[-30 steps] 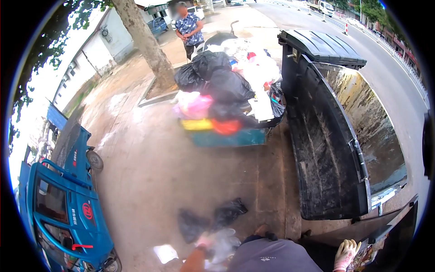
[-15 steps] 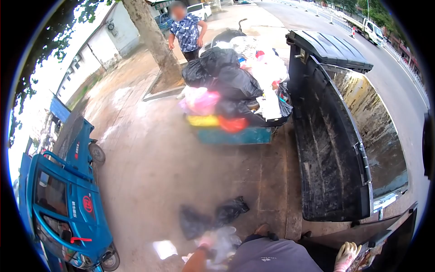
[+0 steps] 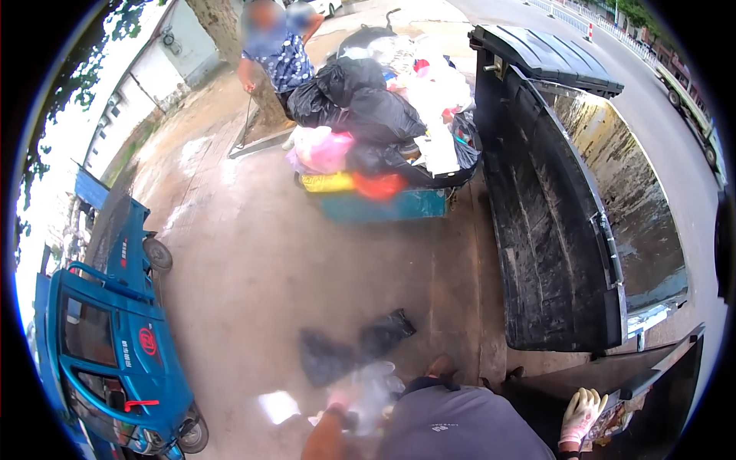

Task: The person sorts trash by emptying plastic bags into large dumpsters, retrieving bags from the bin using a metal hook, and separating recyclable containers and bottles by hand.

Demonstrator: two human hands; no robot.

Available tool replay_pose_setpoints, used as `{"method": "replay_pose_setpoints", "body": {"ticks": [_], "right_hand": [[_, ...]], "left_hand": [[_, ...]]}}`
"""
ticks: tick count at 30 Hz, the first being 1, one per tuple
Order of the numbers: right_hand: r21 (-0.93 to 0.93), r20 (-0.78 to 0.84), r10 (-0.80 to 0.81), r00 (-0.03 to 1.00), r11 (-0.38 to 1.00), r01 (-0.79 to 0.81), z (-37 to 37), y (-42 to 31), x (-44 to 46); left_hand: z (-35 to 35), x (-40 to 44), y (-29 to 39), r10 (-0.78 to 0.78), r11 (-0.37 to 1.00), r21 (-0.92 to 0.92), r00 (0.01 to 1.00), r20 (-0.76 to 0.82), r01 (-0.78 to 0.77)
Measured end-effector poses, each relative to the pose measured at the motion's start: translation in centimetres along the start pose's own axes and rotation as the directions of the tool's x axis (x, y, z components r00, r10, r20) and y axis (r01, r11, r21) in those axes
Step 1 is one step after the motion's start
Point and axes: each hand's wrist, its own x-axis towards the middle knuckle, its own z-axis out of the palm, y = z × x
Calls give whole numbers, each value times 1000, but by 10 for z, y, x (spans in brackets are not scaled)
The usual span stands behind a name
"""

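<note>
My left hand is down near the ground, gloved and blurred, against a translucent plastic bag; its fingers cannot be made out. Black plastic bags, one sharper than the other, lie on the pavement just beyond. A white sheet-like piece is left of that hand. My right hand, in a white and pink glove, has its fingers curled over the edge of a dark open bin at lower right. Some litter shows inside this bin.
A cart heaped with bagged rubbish stands ahead. Beside it, a large black bin has its lid raised. A blue three-wheeler is parked at left. Another person stands by the tree.
The view has shifted slightly, and the other person has come nearer, beside the heap, with a thin stick-like thing at one hand. The truck on the road is closer. My hands keep nearly the same places.
</note>
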Motion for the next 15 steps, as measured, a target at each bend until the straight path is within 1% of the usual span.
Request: {"method": "replay_pose_setpoints", "body": {"ticks": [2,4,6,8,10,12,13,14,15], "right_hand": [[3,13,12,1000,1000,-12,2,3,0],[-3,17,26,1000,1000,-26,1,2,1],[6,21,30,999,1000,-30,-3,0,1],[9,34,29,999,1000,-29,-5,2,3],[9,16,9,1000,1000,-9,-1,6,0],[31,8,25,1000,999,-25,-2,3,0],[-132,-48,-101,994,987,94,-28,-4,12],[-140,-33,-103,994,985,98,-31,-6,14],[-136,-25,-99,995,986,95,-30,-7,14]], "left_hand": [[-14,-31,28,-40,998,-48,999,-36,38],[-26,-65,57,-122,990,-83,984,-132,112],[-27,-60,44,69,995,-72,994,-88,-76],[-28,-60,52,118,986,-105,984,-136,-132],[-40,-75,84,-30,964,-263,979,-204,-25],[-20,-4,46,82,963,-218,941,-327,-160],[-25,10,51,73,953,-251,936,-345,-167],[-32,23,62,63,942,-287,932,-358,-173],[-37,38,70,72,899,-371,915,-398,-232]]}}
